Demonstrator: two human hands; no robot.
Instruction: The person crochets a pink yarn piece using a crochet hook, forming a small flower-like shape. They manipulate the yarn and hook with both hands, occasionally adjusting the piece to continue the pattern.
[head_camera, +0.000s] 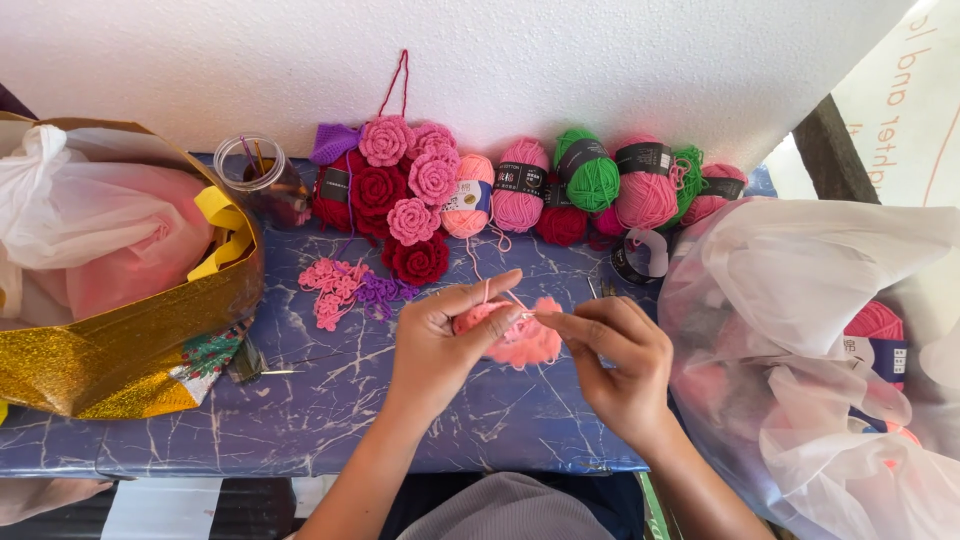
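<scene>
The left hand (438, 345) pinches the salmon-pink crochet piece (525, 340) steady, so the right hand (620, 360), fingers pressed together on a crochet hook (532, 316), can work its edge.

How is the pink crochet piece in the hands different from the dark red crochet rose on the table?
The pink crochet piece is salmon pink; the dark red crochet rose is deep red. The piece is held between the left hand and right hand, with a strand running from it; the rose lies untouched among other finished flowers. Both are crocheted from yarn.
</scene>
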